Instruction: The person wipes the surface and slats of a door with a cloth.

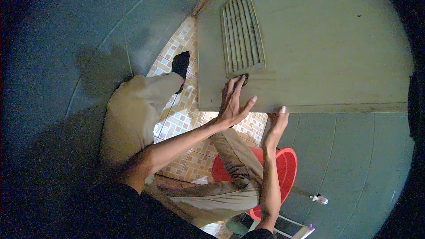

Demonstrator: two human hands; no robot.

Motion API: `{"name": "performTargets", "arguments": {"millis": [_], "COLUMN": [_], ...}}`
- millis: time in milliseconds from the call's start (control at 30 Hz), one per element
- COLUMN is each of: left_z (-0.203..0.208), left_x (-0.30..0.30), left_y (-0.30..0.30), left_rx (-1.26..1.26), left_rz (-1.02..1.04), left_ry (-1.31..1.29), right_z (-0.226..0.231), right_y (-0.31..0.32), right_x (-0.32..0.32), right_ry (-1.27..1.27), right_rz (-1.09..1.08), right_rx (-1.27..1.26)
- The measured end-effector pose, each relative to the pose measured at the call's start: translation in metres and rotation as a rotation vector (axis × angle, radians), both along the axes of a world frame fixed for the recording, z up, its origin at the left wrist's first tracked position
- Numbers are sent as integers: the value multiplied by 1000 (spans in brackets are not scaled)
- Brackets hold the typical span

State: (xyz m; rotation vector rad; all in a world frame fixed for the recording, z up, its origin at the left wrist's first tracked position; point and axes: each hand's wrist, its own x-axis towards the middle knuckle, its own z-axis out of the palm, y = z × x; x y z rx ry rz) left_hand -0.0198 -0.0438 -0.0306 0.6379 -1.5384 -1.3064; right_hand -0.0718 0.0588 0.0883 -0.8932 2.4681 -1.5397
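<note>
I have the flat grey-green door panel (327, 57) just beyond both hands, its long edge toward me. Its long axis runs left to right across my view; the short edge points left, next to the beige-and-orange mosaic-tiled floor (179, 152), while the far end runs toward the dark right rim.

My right hand (275, 128) is nearest that long edge: one digit laps over it and the others are hidden behind, so I cannot tell how firmly it grasps. My left hand (234, 104) lies nearer the corner where short and long edges meet, fingers spread and thumb held wide, not closed around anything I can see. Its fingertips reach a small dark round spot (245, 79) beside the slatted rectangular vent (242, 31); contact there is unclear. The vent's long axis crosses the panel's, roughly along the short edge. The red plastic tub (290, 168) sits behind my right forearm.
</note>
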Motion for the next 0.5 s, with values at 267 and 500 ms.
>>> {"name": "performTargets", "arguments": {"millis": [267, 500], "left_z": [-51, -12], "left_x": [1, -7], "left_y": [-3, 2], "left_rx": [85, -18], "left_rz": [-17, 44], "left_ry": [-83, 4], "right_z": [0, 2], "right_y": [-1, -2], "right_x": [-3, 0], "right_ry": [-43, 4], "right_rz": [35, 26], "right_rx": [-16, 0]}}
